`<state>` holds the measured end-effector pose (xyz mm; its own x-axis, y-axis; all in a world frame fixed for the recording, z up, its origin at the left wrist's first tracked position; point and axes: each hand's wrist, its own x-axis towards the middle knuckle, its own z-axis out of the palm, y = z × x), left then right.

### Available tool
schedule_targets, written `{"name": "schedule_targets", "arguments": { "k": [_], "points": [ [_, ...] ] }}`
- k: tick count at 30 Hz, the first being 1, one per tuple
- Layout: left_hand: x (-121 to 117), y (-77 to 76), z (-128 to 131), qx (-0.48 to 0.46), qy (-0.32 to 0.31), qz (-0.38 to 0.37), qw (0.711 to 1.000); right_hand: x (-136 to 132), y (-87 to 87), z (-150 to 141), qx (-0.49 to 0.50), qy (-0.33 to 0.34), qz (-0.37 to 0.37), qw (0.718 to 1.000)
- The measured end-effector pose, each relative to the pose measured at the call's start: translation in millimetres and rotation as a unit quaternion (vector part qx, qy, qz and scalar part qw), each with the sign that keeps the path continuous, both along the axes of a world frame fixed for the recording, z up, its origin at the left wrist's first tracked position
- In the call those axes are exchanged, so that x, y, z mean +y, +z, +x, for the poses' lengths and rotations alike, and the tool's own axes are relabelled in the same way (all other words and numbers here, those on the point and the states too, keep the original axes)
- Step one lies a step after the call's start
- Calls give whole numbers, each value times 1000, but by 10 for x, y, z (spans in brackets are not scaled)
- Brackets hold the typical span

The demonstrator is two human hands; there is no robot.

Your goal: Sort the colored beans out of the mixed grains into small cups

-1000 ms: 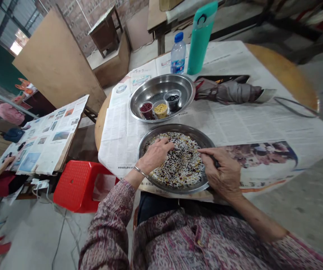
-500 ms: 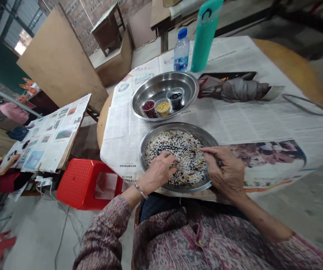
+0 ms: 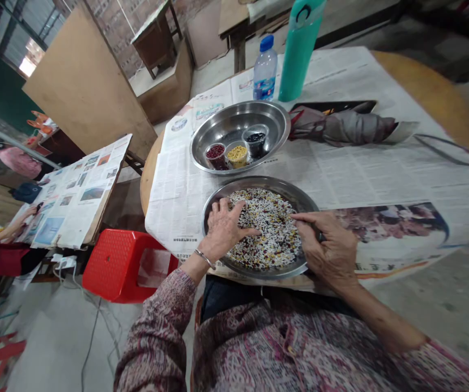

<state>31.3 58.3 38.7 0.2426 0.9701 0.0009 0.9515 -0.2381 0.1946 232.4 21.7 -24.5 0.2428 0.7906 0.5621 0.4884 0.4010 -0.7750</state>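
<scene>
Head view, seated person, both hands over a shallow steel plate point(image 3: 259, 182). Left hand point(image 3: 222, 231) open, palm down, fingers spread, fingertips resting in the grain mix point(image 3: 269, 231); metal bangle point(image 3: 204, 259) on the wrist. Right hand point(image 3: 326, 245) at the plate's right rim, fingers curved, forefinger stretched over the grains, thumb close below it; cannot tell whether the fingertips pinch anything. Mix: white grains with black, dark red and yellow ones, spread across the plate floor. Plate sits near the table's near edge on newspaper point(image 3: 177, 218), just in front of the person's lap, between the patterned sleeves point(image 3: 153, 326). Just beyond it, a steel basin point(image 3: 238, 117) holds three small cups side by side: red beans point(image 3: 216, 156), yellow grains point(image 3: 237, 156), black beans point(image 3: 255, 144). Right of the basin, a folded umbrella point(image 3: 349, 128) lies on the newspaper. Far side of the round wooden table point(image 3: 426, 81): water bottle point(image 3: 265, 68) and teal flask point(image 3: 298, 49), both upright. Left of the table: red plastic stool point(image 3: 112, 267) on the concrete floor, and a tilted board covered in newspaper point(image 3: 71, 196). Far left, another person's hand point(image 3: 26, 215) touches that board's lower edge.
</scene>
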Motion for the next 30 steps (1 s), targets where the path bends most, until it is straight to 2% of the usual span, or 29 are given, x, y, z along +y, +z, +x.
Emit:
{"name": "schedule_targets", "arguments": {
  "k": [6, 11, 15, 19, 21, 23, 25, 30],
  "points": [
    [69, -133, 253, -107, -56, -28, 992, 0, 12, 0, -1, -1, 1, 1000],
    [-10, -50, 383, -163, -101, -103, 976, 3, -3, 9, -15, 2, 20, 1000],
    [-283, 20, 365, -134, -173, -101, 971, 8, -34, 19, -25, 4, 32, 999],
    [-444, -44, 335, -56, -296, -99, 948, 20, -69, 28, -33, 1, 35, 999],
    [-443, -77, 341, -23, -325, -84, 942, 22, -69, 29, -32, -1, 33, 999],
    [-411, -81, 351, 1, -312, -58, 948, 19, -55, 24, -29, -4, 25, 999],
    [-363, -59, 345, 16, -272, -31, 962, 13, -33, 17, -23, -9, 14, 1000],
    [-185, 13, 221, 9, -114, 37, 993, 2, 4, 8, -18, -15, -6, 1000]
  ]
}}
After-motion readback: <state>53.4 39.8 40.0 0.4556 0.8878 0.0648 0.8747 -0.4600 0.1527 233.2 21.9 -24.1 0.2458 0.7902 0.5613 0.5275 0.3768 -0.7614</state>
